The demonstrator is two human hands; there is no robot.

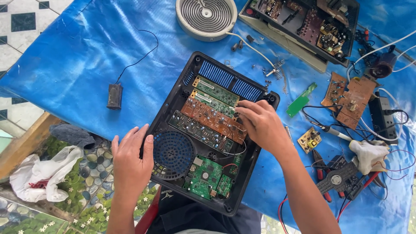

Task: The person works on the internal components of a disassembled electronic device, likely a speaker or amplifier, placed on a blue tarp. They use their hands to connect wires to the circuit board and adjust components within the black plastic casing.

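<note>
An opened black appliance housing [178, 93] lies on a blue tarp, with a round black fan grille [173, 155] and several circuit boards inside. My left hand [130, 158] rests flat on the housing's left edge beside the fan grille, fingers apart. My right hand [260, 121] is over the right side of the housing, its fingers curled down onto the end of a brown circuit board [210, 118]. Green boards [208, 175] sit above and below the brown one. What the fingertips pinch is hidden.
A round white heating coil [206, 17] and another opened unit [303, 26] lie at the top. Loose boards [351, 99], a soldering iron [333, 130], pliers, a black adapter [115, 96] and wires lie on the blue tarp [78, 56]. A white bag [43, 173] lies lower left.
</note>
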